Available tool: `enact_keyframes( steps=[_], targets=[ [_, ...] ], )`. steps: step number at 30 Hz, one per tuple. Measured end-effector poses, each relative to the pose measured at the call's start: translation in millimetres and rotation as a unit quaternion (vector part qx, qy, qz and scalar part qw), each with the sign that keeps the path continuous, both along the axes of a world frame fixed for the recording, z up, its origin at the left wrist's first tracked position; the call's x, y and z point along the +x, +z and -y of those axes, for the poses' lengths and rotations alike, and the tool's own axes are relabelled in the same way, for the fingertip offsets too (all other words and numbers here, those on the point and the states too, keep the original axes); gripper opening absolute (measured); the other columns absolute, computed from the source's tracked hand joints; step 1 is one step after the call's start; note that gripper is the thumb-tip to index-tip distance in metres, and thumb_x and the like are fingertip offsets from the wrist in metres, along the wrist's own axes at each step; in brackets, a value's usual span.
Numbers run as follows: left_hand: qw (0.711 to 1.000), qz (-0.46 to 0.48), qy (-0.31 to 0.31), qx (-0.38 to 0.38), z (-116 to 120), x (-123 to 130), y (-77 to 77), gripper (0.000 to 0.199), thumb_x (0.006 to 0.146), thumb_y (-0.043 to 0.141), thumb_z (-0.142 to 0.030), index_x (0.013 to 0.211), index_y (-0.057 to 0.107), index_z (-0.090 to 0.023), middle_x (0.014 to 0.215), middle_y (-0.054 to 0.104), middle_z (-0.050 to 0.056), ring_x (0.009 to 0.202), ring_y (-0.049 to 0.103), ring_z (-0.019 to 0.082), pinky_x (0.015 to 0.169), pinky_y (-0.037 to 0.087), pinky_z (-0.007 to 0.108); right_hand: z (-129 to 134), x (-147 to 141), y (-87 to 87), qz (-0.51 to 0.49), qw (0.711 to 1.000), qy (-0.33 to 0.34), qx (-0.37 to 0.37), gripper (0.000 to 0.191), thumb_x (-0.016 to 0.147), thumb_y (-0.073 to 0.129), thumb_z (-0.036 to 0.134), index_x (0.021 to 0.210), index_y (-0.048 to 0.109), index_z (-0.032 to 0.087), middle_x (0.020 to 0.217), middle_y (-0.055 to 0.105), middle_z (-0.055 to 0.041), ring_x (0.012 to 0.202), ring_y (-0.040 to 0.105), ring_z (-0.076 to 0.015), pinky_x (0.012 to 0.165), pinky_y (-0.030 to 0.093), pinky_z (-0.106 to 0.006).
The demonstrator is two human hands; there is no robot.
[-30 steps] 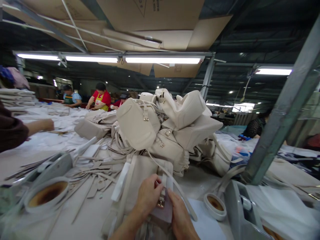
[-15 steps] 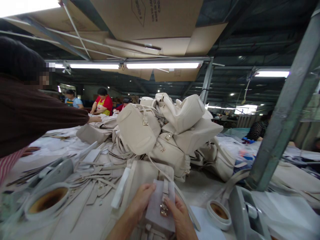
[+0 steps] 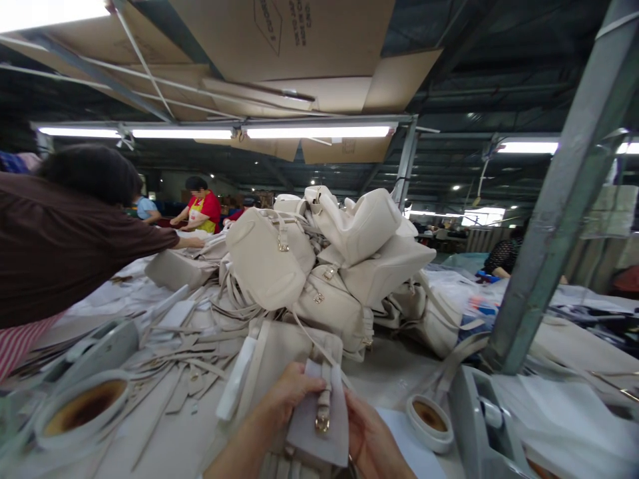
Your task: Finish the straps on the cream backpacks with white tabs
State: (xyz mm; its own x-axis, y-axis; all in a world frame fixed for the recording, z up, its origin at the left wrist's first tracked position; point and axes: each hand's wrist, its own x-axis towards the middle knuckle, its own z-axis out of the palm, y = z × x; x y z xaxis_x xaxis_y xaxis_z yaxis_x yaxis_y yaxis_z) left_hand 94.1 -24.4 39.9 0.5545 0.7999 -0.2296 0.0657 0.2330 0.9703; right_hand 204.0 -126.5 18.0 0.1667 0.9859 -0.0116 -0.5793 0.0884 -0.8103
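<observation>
Your right hand (image 3: 367, 429) has shifted off the strap (image 3: 325, 397) to the right edge of the pale panel (image 3: 307, 426); you cannot tell whether it is closed. Your left hand (image 3: 294, 389) pinches the panel's upper left, thumb at the strap. The panel lies between your hands, before the piled bags (image 3: 269, 259). Keep the panel flat and the strap straight above the buckle (image 3: 322, 423).

ok so the right hand (image 3: 372, 429) just came off the buckled strap (image 3: 324, 398) to the panel's (image 3: 307, 429) right edge, the left hand's (image 3: 285, 392) thumb shifted strapward, and the brown-sleeved co-worker (image 3: 74, 243) leaned further in
</observation>
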Motion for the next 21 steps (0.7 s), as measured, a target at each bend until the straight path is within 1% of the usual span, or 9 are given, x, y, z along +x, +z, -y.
enact_keyframes(
  steps=[2, 3, 6, 9, 12, 15, 17, 18, 21],
  targets=[
    [1.0, 0.006, -0.002, -0.004, 2, 0, -1.2, 0.017, 0.057, 0.07, -0.022, 0.07, 0.071, -0.011, 0.068, 0.07, 0.006, 0.06, 0.059, 0.016, 0.059, 0.043, 0.026, -1, -1, -0.3, -0.023, 0.999, -0.019, -0.02, 0.043, 0.062, 0.083, 0.042, 0.095, 0.073, 0.017, 0.086, 0.077, -0.0076, 0.083, 0.071, -0.026, 0.077, 0.055, -0.037],
    [1.0, 0.008, -0.003, -0.005, 2, 1, -2.5, 0.018, 0.057, 0.071, -0.023, 0.071, 0.071, -0.011, 0.069, 0.07, 0.007, 0.061, 0.059, 0.017, 0.06, 0.044, 0.026, -3, -2, -2.3, -0.026, 0.999, -0.035, -0.026, 0.042, 0.06, 0.086, 0.039, 0.093, 0.073, 0.017, 0.08, 0.077, -0.006, 0.078, 0.072, -0.0252, 0.075, 0.055, -0.037],
    [1.0, 0.012, -0.005, 0.011, 2, 5, -8.8, 0.018, 0.057, 0.072, -0.027, 0.067, 0.07, -0.012, 0.066, 0.069, 0.006, 0.06, 0.057, 0.016, 0.058, 0.042, 0.027, -15, -8, -12.7, -0.033, 0.996, -0.074, -0.034, 0.044, 0.054, 0.088, 0.041, 0.086, 0.071, 0.017, 0.066, 0.074, -0.0032, 0.069, 0.071, -0.0249, 0.068, 0.055, -0.036],
    [0.999, 0.019, 0.002, 0.041, 1, 9, -17.1, 0.018, 0.055, 0.073, -0.029, 0.063, 0.069, -0.012, 0.062, 0.065, 0.002, 0.058, 0.053, 0.014, 0.056, 0.038, 0.026, -27, -11, -22.4, -0.006, 0.995, -0.09, -0.053, 0.044, 0.054, 0.086, 0.044, 0.083, 0.069, 0.016, 0.065, 0.072, -0.0031, 0.069, 0.07, -0.0251, 0.065, 0.054, -0.035],
    [0.998, 0.027, 0.014, 0.054, 2, 10, -22.2, 0.02, 0.051, 0.073, -0.027, 0.063, 0.069, -0.011, 0.058, 0.062, 0.0, 0.057, 0.051, 0.013, 0.056, 0.038, 0.025, -34, -9, -28.6, 0.076, 0.987, -0.126, -0.064, 0.039, 0.055, 0.083, 0.041, 0.081, 0.068, 0.015, 0.067, 0.072, -0.0026, 0.07, 0.068, -0.0243, 0.068, 0.053, -0.034],
    [0.998, 0.056, -0.022, 0.034, 1, 5, -22.6, 0.022, 0.052, 0.069, -0.028, 0.066, 0.07, -0.011, 0.06, 0.064, 0.002, 0.062, 0.056, 0.016, 0.061, 0.041, 0.026, -39, -4, -35.4, 0.199, 0.958, -0.197, -0.062, 0.029, 0.06, 0.075, 0.038, 0.078, 0.067, 0.016, 0.069, 0.071, -0.0024, 0.069, 0.066, -0.023, 0.067, 0.051, -0.032],
    [0.996, 0.066, -0.054, 0.004, -1, 2, -23.1, 0.023, 0.054, 0.066, -0.028, 0.069, 0.071, -0.011, 0.064, 0.066, 0.004, 0.066, 0.059, 0.018, 0.062, 0.042, 0.027, -41, -2, -40.9, 0.262, 0.936, -0.225, -0.066, 0.025, 0.062, 0.071, 0.038, 0.076, 0.065, 0.017, 0.069, 0.07, -0.0025, 0.068, 0.064, -0.0228, 0.065, 0.05, -0.032],
    [0.997, 0.058, -0.055, -0.003, -3, 2, -24.3, 0.023, 0.055, 0.065, -0.029, 0.069, 0.071, -0.011, 0.066, 0.067, 0.004, 0.066, 0.059, 0.018, 0.061, 0.042, 0.027, -43, -2, -43.4, 0.29, 0.926, -0.234, -0.068, 0.024, 0.063, 0.069, 0.039, 0.073, 0.064, 0.018, 0.067, 0.068, -0.0021, 0.067, 0.063, -0.0226, 0.064, 0.049, -0.032],
    [1.0, 0.016, 0.008, 0.025, -7, 7, -32.1, 0.018, 0.058, 0.065, -0.03, 0.063, 0.067, -0.012, 0.062, 0.063, 0.002, 0.06, 0.053, 0.015, 0.055, 0.036, 0.026, -45, -3, -48.0, 0.368, 0.89, -0.261, -0.069, 0.024, 0.068, 0.065, 0.044, 0.067, 0.06, 0.02, 0.061, 0.063, 0.0001, 0.062, 0.059, -0.0208, 0.06, 0.046, -0.03]
  ],
)
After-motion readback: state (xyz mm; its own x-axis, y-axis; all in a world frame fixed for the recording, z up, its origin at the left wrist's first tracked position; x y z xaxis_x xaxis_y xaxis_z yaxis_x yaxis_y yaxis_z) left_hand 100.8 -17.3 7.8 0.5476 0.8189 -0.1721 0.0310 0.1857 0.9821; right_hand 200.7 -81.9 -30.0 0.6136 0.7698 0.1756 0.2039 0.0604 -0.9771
